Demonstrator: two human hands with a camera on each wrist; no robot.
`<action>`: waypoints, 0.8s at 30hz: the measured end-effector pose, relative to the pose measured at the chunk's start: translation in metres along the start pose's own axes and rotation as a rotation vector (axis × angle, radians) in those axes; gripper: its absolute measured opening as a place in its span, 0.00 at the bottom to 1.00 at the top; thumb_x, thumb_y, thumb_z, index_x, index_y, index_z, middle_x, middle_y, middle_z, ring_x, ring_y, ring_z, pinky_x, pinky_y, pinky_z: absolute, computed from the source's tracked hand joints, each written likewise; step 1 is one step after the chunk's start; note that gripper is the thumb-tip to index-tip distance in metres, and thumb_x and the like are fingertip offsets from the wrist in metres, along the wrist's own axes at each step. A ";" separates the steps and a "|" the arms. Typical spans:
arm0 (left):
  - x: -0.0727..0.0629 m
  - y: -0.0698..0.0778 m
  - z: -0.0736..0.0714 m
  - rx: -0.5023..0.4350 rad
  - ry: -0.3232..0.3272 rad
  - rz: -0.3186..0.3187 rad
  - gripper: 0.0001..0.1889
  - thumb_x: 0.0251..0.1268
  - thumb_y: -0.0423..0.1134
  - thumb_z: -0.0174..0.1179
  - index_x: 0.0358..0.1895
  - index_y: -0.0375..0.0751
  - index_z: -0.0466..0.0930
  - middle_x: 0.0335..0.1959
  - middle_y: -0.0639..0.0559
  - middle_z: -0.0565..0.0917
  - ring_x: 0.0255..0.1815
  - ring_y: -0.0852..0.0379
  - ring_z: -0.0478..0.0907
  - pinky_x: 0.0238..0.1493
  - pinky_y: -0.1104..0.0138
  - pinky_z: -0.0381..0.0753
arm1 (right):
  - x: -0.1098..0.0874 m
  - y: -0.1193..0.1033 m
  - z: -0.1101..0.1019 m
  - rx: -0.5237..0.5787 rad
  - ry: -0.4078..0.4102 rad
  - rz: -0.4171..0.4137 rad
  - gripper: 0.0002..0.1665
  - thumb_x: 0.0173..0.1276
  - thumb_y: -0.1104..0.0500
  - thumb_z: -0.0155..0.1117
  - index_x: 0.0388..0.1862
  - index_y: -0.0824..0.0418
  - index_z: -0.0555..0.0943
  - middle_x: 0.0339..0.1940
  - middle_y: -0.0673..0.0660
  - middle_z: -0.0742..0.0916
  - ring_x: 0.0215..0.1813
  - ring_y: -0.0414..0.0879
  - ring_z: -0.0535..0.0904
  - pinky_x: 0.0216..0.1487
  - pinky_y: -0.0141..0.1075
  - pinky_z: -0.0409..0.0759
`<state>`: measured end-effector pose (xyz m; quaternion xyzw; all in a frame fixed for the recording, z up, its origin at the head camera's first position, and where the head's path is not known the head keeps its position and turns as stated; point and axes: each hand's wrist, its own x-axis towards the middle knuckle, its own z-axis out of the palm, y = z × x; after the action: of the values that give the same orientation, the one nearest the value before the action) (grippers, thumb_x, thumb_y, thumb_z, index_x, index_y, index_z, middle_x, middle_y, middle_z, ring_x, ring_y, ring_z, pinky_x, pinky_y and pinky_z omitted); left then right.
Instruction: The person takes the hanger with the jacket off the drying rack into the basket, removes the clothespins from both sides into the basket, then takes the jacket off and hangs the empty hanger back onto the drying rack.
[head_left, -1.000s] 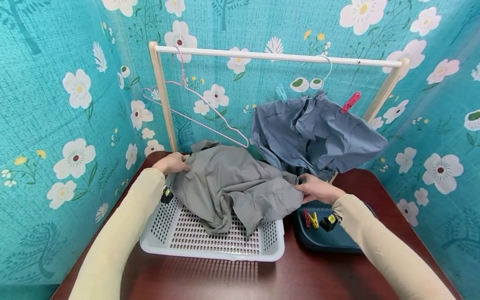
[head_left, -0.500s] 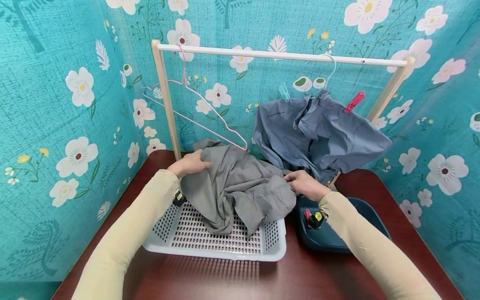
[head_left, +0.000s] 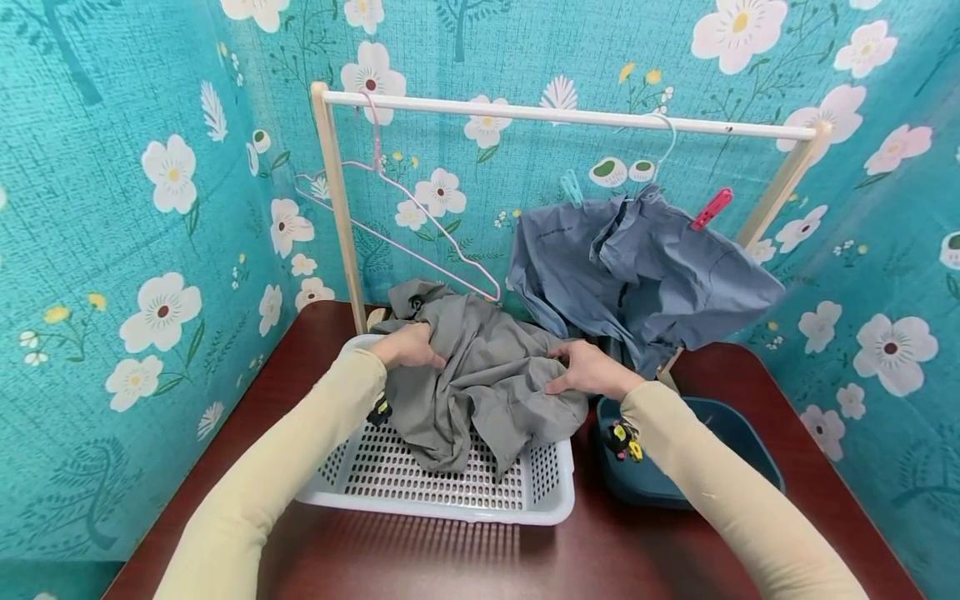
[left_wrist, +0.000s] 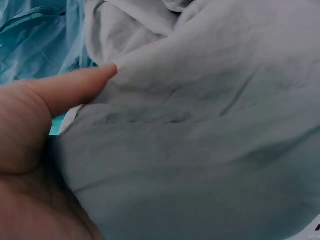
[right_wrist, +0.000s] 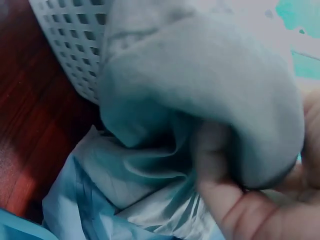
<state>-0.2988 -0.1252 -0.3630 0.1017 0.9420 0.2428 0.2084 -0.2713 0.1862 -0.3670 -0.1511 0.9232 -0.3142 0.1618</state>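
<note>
A crumpled grey garment point(head_left: 480, 350) lies over the back of the white perforated basket point(head_left: 435, 505) and droops into it. At its left side my left hand point(head_left: 408, 346) holds the cloth; in the left wrist view the thumb point(left_wrist: 75, 89) lies along the top and the other fingers are hidden behind the fabric. My right hand point(head_left: 588, 368) grips a fold at the right end. One of its fingers point(right_wrist: 215, 175) tucks under that fold in the right wrist view.
A pink hanger point(head_left: 427, 221) hangs bare from the rod point(head_left: 555, 115). Beside it a blue garment point(head_left: 637, 258) hangs with a light blue clothespin point(head_left: 572, 189) and a red clothespin point(head_left: 712, 208). A dark blue tray point(head_left: 738, 442) with clothespins stands right of the basket.
Both hands have moved inward along the grey garment, the left rightward and the right leftward. The garment's back left part has shifted, showing a dark spot. The hanging things have stayed put.
</note>
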 end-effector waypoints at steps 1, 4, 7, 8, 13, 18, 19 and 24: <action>0.000 0.000 0.000 0.028 0.015 0.003 0.37 0.64 0.44 0.61 0.69 0.26 0.57 0.67 0.31 0.62 0.66 0.39 0.63 0.60 0.53 0.66 | 0.000 -0.001 0.001 -0.035 0.016 -0.003 0.25 0.54 0.57 0.75 0.49 0.65 0.79 0.42 0.58 0.82 0.42 0.49 0.77 0.44 0.40 0.75; 0.000 -0.002 -0.002 0.061 0.083 0.011 0.24 0.65 0.38 0.58 0.60 0.28 0.69 0.57 0.32 0.73 0.53 0.41 0.73 0.48 0.56 0.74 | 0.002 -0.003 0.001 -0.088 0.074 -0.025 0.09 0.56 0.60 0.72 0.26 0.60 0.78 0.22 0.51 0.76 0.26 0.45 0.72 0.31 0.36 0.71; -0.001 -0.003 -0.007 0.039 0.151 0.021 0.07 0.66 0.33 0.53 0.40 0.31 0.74 0.33 0.40 0.76 0.30 0.49 0.74 0.31 0.61 0.71 | 0.003 -0.008 -0.003 -0.078 0.174 -0.047 0.19 0.60 0.59 0.69 0.16 0.57 0.69 0.13 0.49 0.64 0.18 0.43 0.63 0.24 0.36 0.65; -0.002 -0.004 -0.010 0.019 0.180 0.029 0.04 0.66 0.32 0.52 0.36 0.34 0.73 0.27 0.43 0.73 0.25 0.51 0.70 0.27 0.62 0.69 | 0.003 -0.010 -0.005 -0.063 0.216 -0.059 0.20 0.61 0.58 0.68 0.16 0.56 0.68 0.12 0.48 0.63 0.16 0.43 0.62 0.23 0.36 0.64; -0.013 0.005 -0.025 -0.084 0.285 0.134 0.13 0.67 0.35 0.53 0.24 0.41 0.64 0.19 0.51 0.63 0.20 0.54 0.64 0.26 0.63 0.65 | 0.000 -0.029 -0.016 0.046 0.427 -0.141 0.18 0.65 0.55 0.65 0.19 0.58 0.71 0.11 0.50 0.65 0.16 0.45 0.65 0.22 0.37 0.66; -0.026 0.024 -0.023 -0.080 0.253 0.261 0.09 0.64 0.35 0.56 0.27 0.39 0.69 0.23 0.47 0.71 0.26 0.52 0.68 0.31 0.61 0.67 | -0.003 -0.047 -0.011 0.067 0.389 -0.225 0.14 0.67 0.53 0.64 0.25 0.59 0.77 0.15 0.51 0.72 0.18 0.45 0.67 0.25 0.37 0.66; -0.028 0.026 -0.019 -0.047 0.225 0.287 0.07 0.64 0.35 0.56 0.29 0.39 0.71 0.26 0.47 0.74 0.28 0.52 0.70 0.33 0.61 0.68 | -0.003 -0.049 -0.007 0.052 0.326 -0.241 0.16 0.67 0.52 0.63 0.24 0.61 0.76 0.15 0.53 0.70 0.18 0.46 0.65 0.25 0.38 0.65; -0.030 0.035 0.010 0.073 -0.022 0.314 0.11 0.68 0.41 0.55 0.38 0.35 0.75 0.33 0.45 0.77 0.30 0.53 0.73 0.34 0.62 0.71 | 0.001 -0.050 0.013 -0.023 -0.092 -0.271 0.20 0.74 0.49 0.52 0.49 0.63 0.80 0.42 0.56 0.83 0.42 0.48 0.78 0.46 0.41 0.75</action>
<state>-0.2645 -0.1001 -0.3429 0.2577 0.9204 0.2369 0.1743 -0.2586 0.1414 -0.3454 -0.2906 0.8894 -0.3153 0.1584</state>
